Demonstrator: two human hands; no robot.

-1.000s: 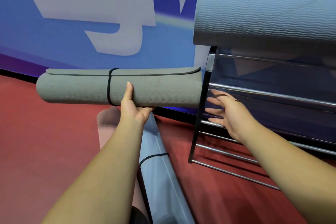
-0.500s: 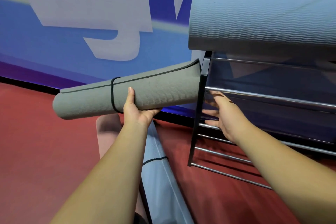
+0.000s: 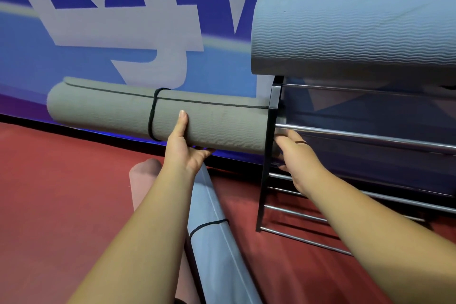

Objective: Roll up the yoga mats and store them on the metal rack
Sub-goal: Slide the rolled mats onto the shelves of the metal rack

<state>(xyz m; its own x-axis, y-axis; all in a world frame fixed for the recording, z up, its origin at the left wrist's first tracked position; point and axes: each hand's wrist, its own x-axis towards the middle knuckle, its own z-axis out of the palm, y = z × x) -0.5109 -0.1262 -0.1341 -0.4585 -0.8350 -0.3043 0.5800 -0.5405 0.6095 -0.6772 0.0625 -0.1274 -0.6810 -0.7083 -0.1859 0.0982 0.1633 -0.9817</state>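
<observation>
My left hand (image 3: pixel 183 153) grasps the grey rolled mat (image 3: pixel 111 111), held level, its end at the metal rack (image 3: pixel 370 134) post. My right hand (image 3: pixel 299 157) is at that end; I cannot tell its grip

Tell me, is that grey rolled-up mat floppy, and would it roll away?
Probably fairly stiff: the grey mat juts straight though the left hand grips only its middle. Likely light: one hand mostly carries it. Round, so it may roll; the black cord should stop unrolling.

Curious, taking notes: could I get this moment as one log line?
left hand: holds grey rolled mat | right hand: at mat's end | mat end: at metal rack post
</observation>
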